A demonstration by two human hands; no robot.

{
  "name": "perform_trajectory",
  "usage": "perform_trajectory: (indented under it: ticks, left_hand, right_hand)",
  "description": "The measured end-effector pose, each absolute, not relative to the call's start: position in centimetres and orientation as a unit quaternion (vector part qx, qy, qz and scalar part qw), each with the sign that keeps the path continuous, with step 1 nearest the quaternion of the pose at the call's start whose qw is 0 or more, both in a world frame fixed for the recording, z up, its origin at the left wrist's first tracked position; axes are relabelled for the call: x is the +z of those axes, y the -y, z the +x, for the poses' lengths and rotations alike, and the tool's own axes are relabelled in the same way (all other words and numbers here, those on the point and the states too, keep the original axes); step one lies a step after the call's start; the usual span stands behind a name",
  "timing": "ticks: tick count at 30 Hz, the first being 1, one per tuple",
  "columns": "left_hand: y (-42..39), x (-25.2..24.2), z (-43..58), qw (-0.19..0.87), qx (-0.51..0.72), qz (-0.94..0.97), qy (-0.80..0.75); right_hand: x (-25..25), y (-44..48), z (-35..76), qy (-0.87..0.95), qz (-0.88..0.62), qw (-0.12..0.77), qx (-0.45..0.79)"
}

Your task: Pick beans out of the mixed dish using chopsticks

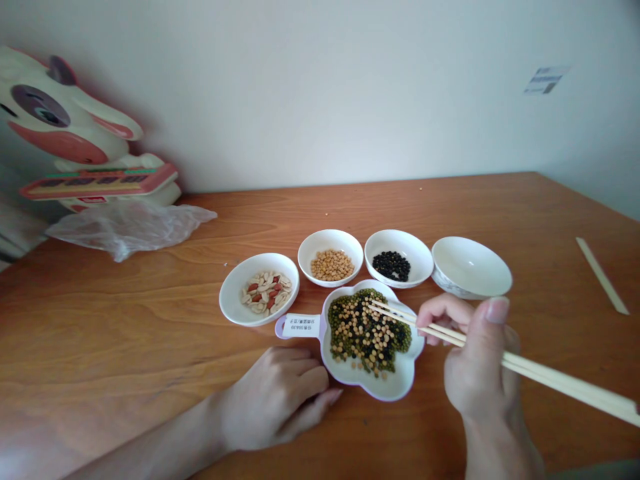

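My right hand (480,360) is closed around a pair of wooden chopsticks (555,379). Their tips reach over the flower-shaped white dish (403,390) with a lilac rim and labelled handle (300,327). Mixed green, black and tan beans (363,330) lie in that dish; whether the tips pinch a bean is too small to tell. On the table at the dish's near left rests my left hand (280,397), its fingers curled and nothing visible in them. Behind the dish stand bowls with tan beans (331,265) and black beans (393,265).
A white bowl (260,323) at left holds peanuts (267,292). Far right in the row stands a white bowl (470,267) with nothing visible inside. A cow-shaped toy keyboard (100,180), a clear plastic bag (130,227) and a pale strip (601,275) lie farther out.
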State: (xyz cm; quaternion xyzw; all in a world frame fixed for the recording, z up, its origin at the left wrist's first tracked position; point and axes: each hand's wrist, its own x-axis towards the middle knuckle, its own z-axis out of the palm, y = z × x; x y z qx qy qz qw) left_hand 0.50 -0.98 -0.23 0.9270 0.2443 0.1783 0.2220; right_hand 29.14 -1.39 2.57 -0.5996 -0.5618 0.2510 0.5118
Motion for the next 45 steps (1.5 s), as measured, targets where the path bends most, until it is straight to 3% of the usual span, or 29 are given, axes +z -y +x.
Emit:
perform_trajectory:
  ticks: [17,25,32,35,45]
  left_hand:
    - [1.19,-0.07,0.44,0.214,0.181,0.929,-0.241]
    - [1.48,0.16,0.26,0.255,0.218,0.887,-0.318]
    - [1.76,0.44,-0.17,0.092,0.331,0.903,-0.258]
    - [1.84,0.35,-0.31,0.033,0.321,0.905,-0.279]
    - [1.76,-0.04,-0.17,0.034,0.240,0.906,-0.348]
  right_hand:
    - [2.43,1.39,29.33,0.570,-0.590,0.513,0.252]
    - [2.14,1.21,29.25,0.572,-0.586,0.515,0.252]
    - [2.16,1.35,29.30,0.579,-0.582,0.517,0.243]
    - [2.04,1.26,29.34,0.581,-0.582,0.514,0.244]
    - [1.81,1.27,29.42,0.585,-0.573,0.515,0.253]
